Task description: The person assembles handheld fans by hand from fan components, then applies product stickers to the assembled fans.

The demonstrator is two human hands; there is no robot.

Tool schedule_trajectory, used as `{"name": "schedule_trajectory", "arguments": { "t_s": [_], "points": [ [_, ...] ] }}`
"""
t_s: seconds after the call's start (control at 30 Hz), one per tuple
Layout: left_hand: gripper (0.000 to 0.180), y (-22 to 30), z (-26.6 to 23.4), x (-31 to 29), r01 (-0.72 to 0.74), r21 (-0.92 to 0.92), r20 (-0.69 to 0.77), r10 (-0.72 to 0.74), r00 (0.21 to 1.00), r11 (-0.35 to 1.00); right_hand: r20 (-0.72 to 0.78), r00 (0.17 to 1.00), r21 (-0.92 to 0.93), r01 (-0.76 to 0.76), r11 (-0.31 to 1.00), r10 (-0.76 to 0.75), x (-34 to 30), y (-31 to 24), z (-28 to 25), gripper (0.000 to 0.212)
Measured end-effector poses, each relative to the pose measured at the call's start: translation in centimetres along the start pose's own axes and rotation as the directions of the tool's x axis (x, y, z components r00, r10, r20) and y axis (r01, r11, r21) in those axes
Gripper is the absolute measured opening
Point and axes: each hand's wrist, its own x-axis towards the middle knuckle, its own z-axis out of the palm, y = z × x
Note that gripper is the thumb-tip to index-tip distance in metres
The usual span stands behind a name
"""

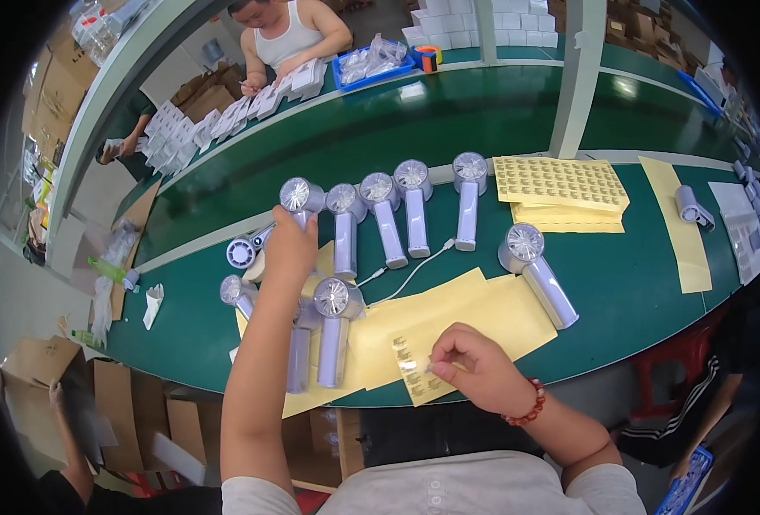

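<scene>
My left hand (pixel 292 245) reaches forward and closes round the handle of a pale purple handheld fan (pixel 301 196), whose round head has a clear cover. Beside it, several similar handheld fans (pixel 414 206) lie in a row, heads pointing away from me. Closer in, another fan (pixel 333 326) rests on yellow sheets, partly beside my left forearm. My right hand (pixel 472 360) is closed in a pinch above a small yellow sticker sheet (pixel 412 378) near the table's front edge. Whatever sits between its fingertips is too small to make out.
A stack of yellow label sheets (pixel 560 193) lies at the back right of the green table (pixel 182 318). One fan (pixel 538 275) lies right of centre, by a white cable (pixel 414 273). Across the bench, a person (pixel 290 39) handles white boxes (pixel 225 120). A metal post (pixel 577 81) stands behind.
</scene>
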Motion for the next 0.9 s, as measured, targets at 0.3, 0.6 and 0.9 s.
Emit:
{"name": "schedule_trajectory", "arguments": {
  "t_s": [0.3,0.6,0.9],
  "points": [
    [0.064,1.6,0.1,-1.4,-0.157,0.146,-0.108,0.173,0.979,0.977,-0.111,0.994,-0.083,-0.002,0.997,-0.008,-0.6,-0.9,-2.3,0.009],
    [0.043,8.5,3.3,-3.2,-0.376,0.184,0.206,0.338,0.918,0.908,-0.140,0.990,-0.249,-0.006,0.968,-0.029,-0.5,-1.0,-3.4,0.007],
    [0.037,8.0,1.7,-3.2,-0.282,0.088,0.179,0.263,0.948,0.956,-0.056,0.998,-0.366,-0.023,0.930,0.003,-0.6,-1.2,-3.1,0.007]
  ]
}}
